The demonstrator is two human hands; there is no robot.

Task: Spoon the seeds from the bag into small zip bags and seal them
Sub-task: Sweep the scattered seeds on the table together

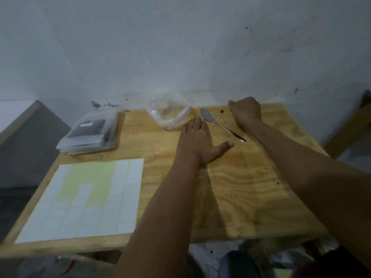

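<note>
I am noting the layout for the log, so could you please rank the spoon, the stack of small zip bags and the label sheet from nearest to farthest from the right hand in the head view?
From the right hand, a closed fist at the table's far edge:
1. Spoon, just to its left, lying on the table.
2. Stack of small zip bags, far left corner.
3. Label sheet, near left corner.

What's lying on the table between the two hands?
A metal spoon lies there on the wooden table, between the left hand and the right hand, touched by neither, as the head view shows.
</note>
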